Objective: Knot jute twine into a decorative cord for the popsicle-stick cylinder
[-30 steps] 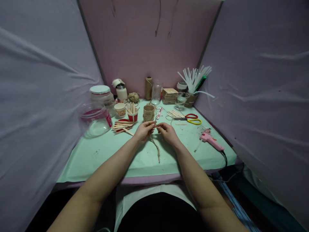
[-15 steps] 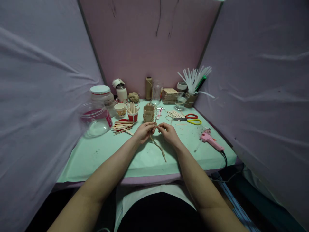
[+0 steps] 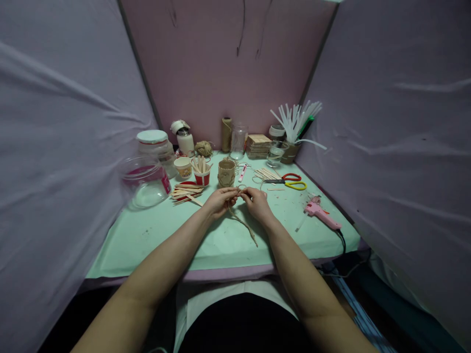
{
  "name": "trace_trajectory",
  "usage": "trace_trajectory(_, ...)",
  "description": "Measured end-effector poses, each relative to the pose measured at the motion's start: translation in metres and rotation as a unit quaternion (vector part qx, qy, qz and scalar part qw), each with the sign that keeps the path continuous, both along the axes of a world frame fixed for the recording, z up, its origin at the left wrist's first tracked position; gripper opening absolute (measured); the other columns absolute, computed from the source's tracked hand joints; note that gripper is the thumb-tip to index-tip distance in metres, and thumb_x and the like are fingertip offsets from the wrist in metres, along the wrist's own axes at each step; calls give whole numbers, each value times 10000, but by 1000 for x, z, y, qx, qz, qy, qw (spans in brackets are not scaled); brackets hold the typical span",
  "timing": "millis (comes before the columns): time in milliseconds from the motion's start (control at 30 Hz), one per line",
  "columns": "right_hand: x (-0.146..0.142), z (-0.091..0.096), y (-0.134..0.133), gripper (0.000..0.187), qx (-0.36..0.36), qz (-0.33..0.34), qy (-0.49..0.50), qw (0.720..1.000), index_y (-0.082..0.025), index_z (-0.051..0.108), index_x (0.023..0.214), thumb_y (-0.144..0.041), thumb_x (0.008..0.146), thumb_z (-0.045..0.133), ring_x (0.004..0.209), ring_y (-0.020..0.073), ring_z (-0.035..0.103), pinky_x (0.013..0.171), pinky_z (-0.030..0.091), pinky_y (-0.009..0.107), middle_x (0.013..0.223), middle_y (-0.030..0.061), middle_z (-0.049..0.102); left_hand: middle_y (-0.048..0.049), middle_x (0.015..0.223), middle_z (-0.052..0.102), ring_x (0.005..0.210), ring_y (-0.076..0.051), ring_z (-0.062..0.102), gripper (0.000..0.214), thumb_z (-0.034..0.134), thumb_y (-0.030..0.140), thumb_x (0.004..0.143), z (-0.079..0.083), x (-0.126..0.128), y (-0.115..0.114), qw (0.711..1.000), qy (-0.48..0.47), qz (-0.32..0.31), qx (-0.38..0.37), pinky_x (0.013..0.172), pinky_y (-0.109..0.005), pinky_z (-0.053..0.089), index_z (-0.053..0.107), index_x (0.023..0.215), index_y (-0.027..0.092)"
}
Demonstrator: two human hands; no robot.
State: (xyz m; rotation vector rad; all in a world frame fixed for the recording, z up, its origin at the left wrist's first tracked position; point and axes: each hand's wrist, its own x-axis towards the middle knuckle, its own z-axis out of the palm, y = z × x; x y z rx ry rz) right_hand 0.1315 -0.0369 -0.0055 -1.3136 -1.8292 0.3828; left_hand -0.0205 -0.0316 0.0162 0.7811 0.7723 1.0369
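Observation:
Both my hands meet over the middle of the table, just in front of a twine-trimmed brown cup (image 3: pixel 226 174). My left hand (image 3: pixel 221 201) pinches a length of jute twine (image 3: pixel 246 226), whose braided-looking tail hangs down to the tabletop. Close beside it, my right hand (image 3: pixel 256 202) is closed at thumb and fingertips on the same twine. A small loop of it shows between the two hands. The exact grip at the fingertips is too small to make out.
Scissors (image 3: pixel 290 181) and thin wooden sticks lie right of the cup. A pink glue gun (image 3: pixel 322 215) rests at the right. Craft sticks (image 3: pixel 187 192), a red cup (image 3: pixel 202 176) and a clear jar (image 3: pixel 147 189) stand left. Twine rolls and jars line the back.
My right hand has shifted slightly, and the twine between the fingers now forms a small loop. The hanging tail's end has swung a little to the right.

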Motion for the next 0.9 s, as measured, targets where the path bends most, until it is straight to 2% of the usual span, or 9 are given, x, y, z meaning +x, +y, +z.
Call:
trace_trajectory(200,3,-3,1,141,-32,-73,-108,991,-210,626,752,-215,842,519,820,197,530,763,219,351,806,41,675,-50,680,625,550,-45,544,99,637,47,707,4,-2,-1,1000,-15,2,-5,505,-124,454,665,797,76)
trace_trajectory(500,6,-1,-2,211,-88,-155,-208,962,-213,645,822,-214,878,443,898,203,493,734,186,346,887,56,660,-60,682,622,571,-50,563,120,608,16,724,12,-3,-5,999,-38,-4,-18,534,-122,471,665,820,60)
trace_trajectory(733,8,-1,-2,220,-121,-198,-235,944,-212,662,857,-264,879,449,945,234,483,738,197,366,952,85,646,-63,696,622,604,-60,571,122,617,18,724,12,-3,-5,999,-47,3,-17,538,-128,467,666,824,67)
trace_trajectory(900,8,-1,-2,222,-132,-208,-239,939,-206,673,852,-225,865,452,952,247,485,749,211,380,954,96,645,-63,710,621,595,-51,564,125,605,13,726,12,-2,-4,998,-56,18,-21,529,-118,463,662,826,62)
